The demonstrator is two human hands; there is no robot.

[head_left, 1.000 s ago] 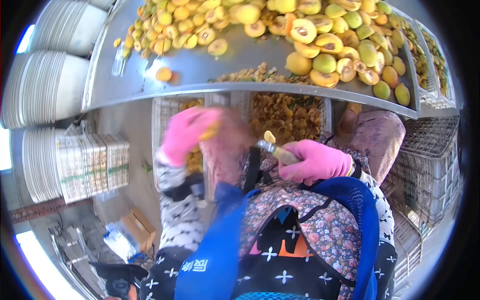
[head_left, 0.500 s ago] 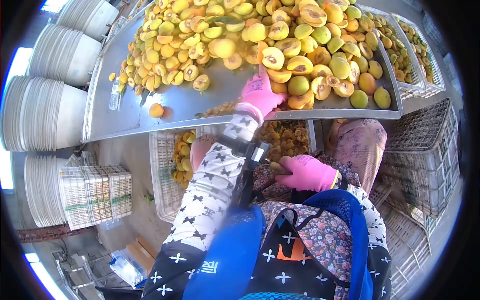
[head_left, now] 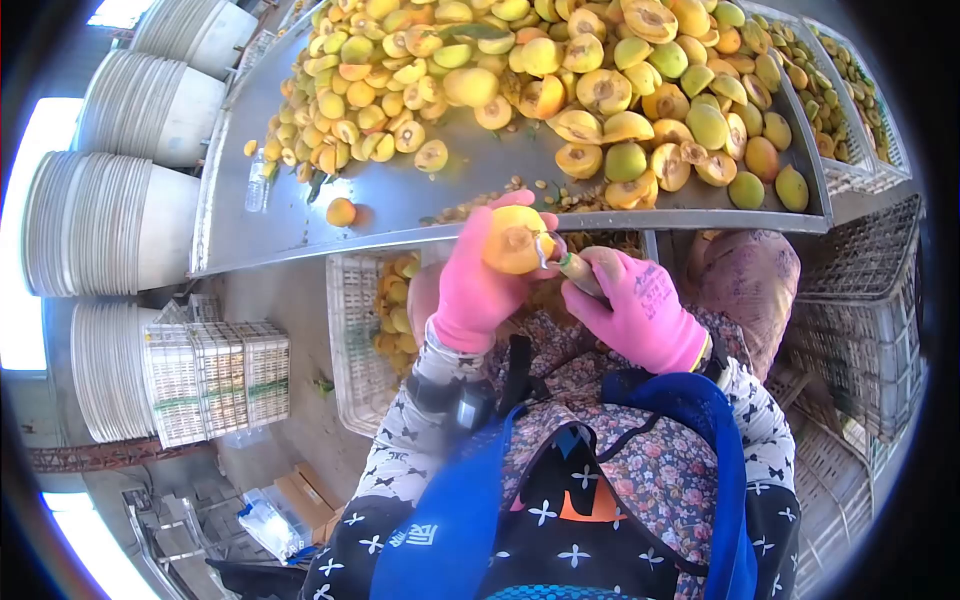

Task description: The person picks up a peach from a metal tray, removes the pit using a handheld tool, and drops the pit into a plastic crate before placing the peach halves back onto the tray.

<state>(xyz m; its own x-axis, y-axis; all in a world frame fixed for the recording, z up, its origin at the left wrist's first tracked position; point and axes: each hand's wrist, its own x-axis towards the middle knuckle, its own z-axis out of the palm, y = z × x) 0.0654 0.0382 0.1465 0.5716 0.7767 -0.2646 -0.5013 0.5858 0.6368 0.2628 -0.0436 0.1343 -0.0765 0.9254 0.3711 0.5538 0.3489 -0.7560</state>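
Observation:
My left hand (head_left: 468, 288), in a pink glove, is closed around a yellow peach half (head_left: 510, 240) just over the near edge of the metal table (head_left: 410, 208). Its cut face, with the brown centre, is turned toward my right side. My right hand (head_left: 645, 312), also gloved in pink, grips the handle of a pitting tool (head_left: 580, 272). The tool's curved metal end touches the edge of the peach near its centre. Beyond both hands lies a heap of halved peaches (head_left: 605, 92), with small scraps and pits scattered along the table's near rim.
Below the table edge stands a white crate (head_left: 355, 345) with peach halves inside. Stacked crates (head_left: 850, 320) are at my right, and more filled crates (head_left: 860, 110) stand beyond the table. Stacks of white tubs (head_left: 110, 225) line the left. A plastic bottle (head_left: 258, 185) lies on the table.
My left hand has come back from the heap with a peach half. My right hand has risen from my lap, bringing the pitting tool against the fruit.

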